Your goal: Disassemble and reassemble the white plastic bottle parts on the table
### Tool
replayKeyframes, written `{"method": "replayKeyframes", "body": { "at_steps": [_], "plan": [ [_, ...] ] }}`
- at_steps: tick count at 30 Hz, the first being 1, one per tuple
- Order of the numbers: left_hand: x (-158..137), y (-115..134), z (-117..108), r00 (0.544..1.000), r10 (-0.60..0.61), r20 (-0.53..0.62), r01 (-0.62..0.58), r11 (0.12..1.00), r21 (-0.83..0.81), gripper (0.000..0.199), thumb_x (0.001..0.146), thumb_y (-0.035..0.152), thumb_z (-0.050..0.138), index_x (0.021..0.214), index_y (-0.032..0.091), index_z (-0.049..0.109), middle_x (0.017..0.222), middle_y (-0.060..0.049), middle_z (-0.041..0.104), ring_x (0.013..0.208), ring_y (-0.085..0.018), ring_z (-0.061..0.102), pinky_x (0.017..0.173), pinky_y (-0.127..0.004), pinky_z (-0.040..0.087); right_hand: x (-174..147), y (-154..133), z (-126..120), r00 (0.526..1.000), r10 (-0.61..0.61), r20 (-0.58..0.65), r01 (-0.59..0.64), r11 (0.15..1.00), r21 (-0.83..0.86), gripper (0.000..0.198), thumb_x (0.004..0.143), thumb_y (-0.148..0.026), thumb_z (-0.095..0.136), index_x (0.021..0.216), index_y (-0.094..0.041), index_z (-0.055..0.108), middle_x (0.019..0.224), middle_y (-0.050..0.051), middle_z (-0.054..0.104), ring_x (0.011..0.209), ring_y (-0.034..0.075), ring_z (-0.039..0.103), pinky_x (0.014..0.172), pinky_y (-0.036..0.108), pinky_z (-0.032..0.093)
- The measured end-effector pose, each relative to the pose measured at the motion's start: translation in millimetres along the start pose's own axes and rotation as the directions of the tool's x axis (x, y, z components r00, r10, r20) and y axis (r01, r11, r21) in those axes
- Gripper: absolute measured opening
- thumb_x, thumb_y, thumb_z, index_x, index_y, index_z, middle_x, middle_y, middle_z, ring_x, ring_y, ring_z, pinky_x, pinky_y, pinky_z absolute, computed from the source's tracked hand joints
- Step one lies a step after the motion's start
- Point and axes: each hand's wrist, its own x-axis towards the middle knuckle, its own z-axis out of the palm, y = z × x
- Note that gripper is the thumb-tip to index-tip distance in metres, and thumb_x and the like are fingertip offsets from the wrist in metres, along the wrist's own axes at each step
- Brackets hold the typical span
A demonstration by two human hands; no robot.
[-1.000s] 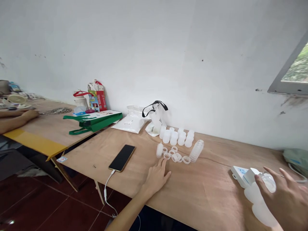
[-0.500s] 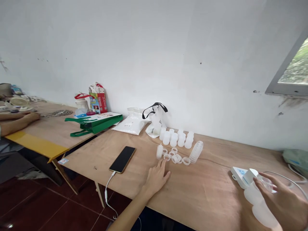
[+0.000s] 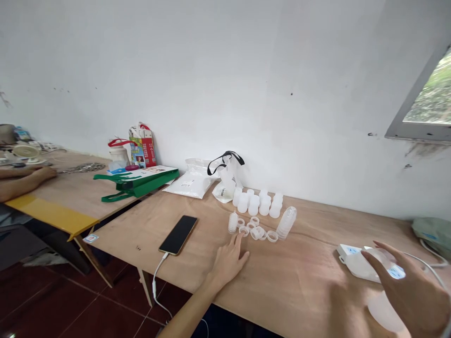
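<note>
My left hand [image 3: 227,260] lies flat on the wooden table with fingers stretched, the fingertips touching a translucent plastic ring [image 3: 244,231]. Several similar rings [image 3: 272,236] lie around it, between a short ribbed stack [image 3: 232,223] and a leaning stack of clear caps [image 3: 286,222]. Behind them stand translucent plastic bottles [image 3: 253,205] in rows. Over at the right, my right hand [image 3: 408,286] is closed around a translucent bottle [image 3: 384,312], whose middle the hand hides. The hold is partly blurred. Just beyond it sits a white power strip [image 3: 350,256].
A phone [image 3: 178,234] with a plugged-in white cable lies left of my left hand. At the wall are a white tote bag [image 3: 227,183], a white plastic parcel [image 3: 192,180] and a green bag [image 3: 148,182]. Another person's arm [image 3: 28,180] rests on the neighbouring table.
My right hand has shifted slightly and turned, and the translucent bottle has tilted with it, now overlapping the power strip. My left hand stays at the ring.
</note>
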Motion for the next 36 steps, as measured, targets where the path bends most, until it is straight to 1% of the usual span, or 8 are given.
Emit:
{"method": "replayKeyframes", "body": {
  "at_steps": [6,9,14,18,24,31,33,36],
  "plan": [
    [-11.2,16.9,-7.6,0.984,0.057,-0.166,-0.117,0.920,-0.375,0.039,0.102,0.033,0.044,0.140,0.024,0.046,0.121,-0.008,0.061,0.108,-0.024,0.063,0.097,-0.035,0.049,-4.4,-63.8,-11.6,0.958,0.019,0.285,-0.126,0.924,0.360,0.074,0.078,-0.080,0.060,0.135,-0.032,0.062,0.112,0.008,0.078,0.082,0.030,0.074,0.064,0.040,0.055],
    [-27.3,35.0,-16.8,0.987,0.150,-0.053,-0.156,0.847,-0.508,0.048,0.101,0.047,0.053,0.143,0.027,0.045,0.115,-0.005,0.061,0.094,-0.021,0.062,0.090,-0.034,0.051,-24.1,-106.3,-7.1,0.887,-0.081,0.454,-0.220,0.791,0.571,0.074,0.080,-0.067,0.069,0.142,-0.030,0.055,0.112,0.008,0.078,0.089,0.028,0.075,0.076,0.040,0.060],
    [-43.2,53.2,-34.2,0.919,0.392,0.047,-0.289,0.750,-0.595,0.050,0.098,0.052,0.062,0.138,0.025,0.051,0.123,-0.007,0.064,0.109,-0.026,0.061,0.097,-0.037,0.047,-64.1,-173.3,2.6,0.722,-0.184,0.667,-0.468,0.580,0.667,0.063,0.086,-0.055,0.072,0.141,-0.031,0.055,0.126,0.009,0.073,0.100,0.027,0.074,0.082,0.038,0.061],
    [-36.2,44.1,-41.9,0.944,0.329,-0.031,-0.254,0.661,-0.706,0.047,0.102,0.056,0.054,0.133,0.021,0.054,0.122,-0.009,0.066,0.109,-0.028,0.061,0.093,-0.037,0.048,-71.1,-191.1,5.3,0.662,-0.230,0.713,-0.589,0.429,0.685,0.061,0.089,-0.057,0.068,0.141,-0.030,0.052,0.141,0.011,0.063,0.122,0.029,0.064,0.097,0.040,0.057],
    [-30.6,26.8,-57.7,0.947,0.318,0.040,-0.129,0.494,-0.860,0.064,0.099,0.060,0.057,0.150,0.027,0.038,0.123,-0.008,0.061,0.113,-0.026,0.058,0.096,-0.037,0.046,-69.0,-190.7,0.4,0.352,-0.401,0.846,-0.722,0.459,0.518,0.054,0.086,-0.061,0.071,0.126,-0.025,0.062,0.096,0.003,0.071,0.078,0.020,0.067,0.070,0.033,0.057],
    [-32.2,25.2,-75.4,0.895,0.441,0.073,-0.154,0.458,-0.876,0.041,0.096,0.059,0.061,0.103,0.019,0.056,0.087,-0.001,0.057,0.071,-0.014,0.053,0.065,-0.025,0.041,-91.2,-197.6,9.9,0.004,-0.665,0.747,-0.919,0.291,0.264,0.064,0.066,-0.067,0.081,0.101,-0.019,0.058,0.064,-0.003,0.063,0.048,0.011,0.055,0.046,0.022,0.043],
    [-30.4,28.6,-67.1,0.929,0.371,0.007,-0.206,0.531,-0.822,0.040,0.095,0.057,0.061,0.090,0.018,0.053,0.080,0.002,0.052,0.069,-0.013,0.048,0.062,-0.024,0.036,-95.8,-201.2,12.3,0.005,-0.640,0.768,-0.910,0.316,0.270,0.056,0.066,-0.066,0.078,0.089,-0.020,0.057,0.060,-0.003,0.061,0.047,0.011,0.054,0.047,0.023,0.042],
    [-25.0,32.1,-51.4,0.981,0.105,-0.162,-0.188,0.714,-0.674,0.043,0.092,0.056,0.063,0.077,0.020,0.045,0.065,0.006,0.039,0.061,-0.012,0.038,0.058,-0.024,0.029,-93.3,-204.6,11.2,0.240,-0.400,0.884,-0.683,0.578,0.447,0.030,0.079,-0.049,0.070,0.086,-0.022,0.059,0.069,-0.001,0.065,0.060,0.015,0.059,0.057,0.026,0.044]
  ]
}}
